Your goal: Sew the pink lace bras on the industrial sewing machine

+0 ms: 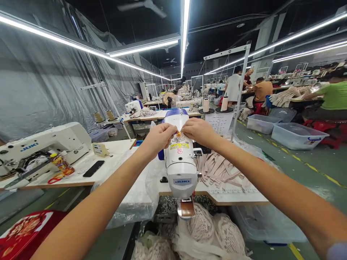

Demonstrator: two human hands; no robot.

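Observation:
Both my hands meet above a white JUKI sewing machine (181,169), which points toward me. My left hand (162,135) is pinched, its fingertips beside a small orange part (178,134) on top of the machine. From the other side, my right hand (197,130) pinches close to the same part. Whatever lies between the fingertips is too small to make out. Pale fabric strips (219,169) lie on the table right of the machine. Below the machine's front end hang or lie bundles of pale lace-like fabric (202,222).
A second JUKI machine (46,148), a bottle (61,163), red scissors (56,178) and a phone (93,168) are on the left table. Thread cones (206,105) stand behind at right, near a metal stand (242,86). Plastic bins (298,135) and people working are farther right.

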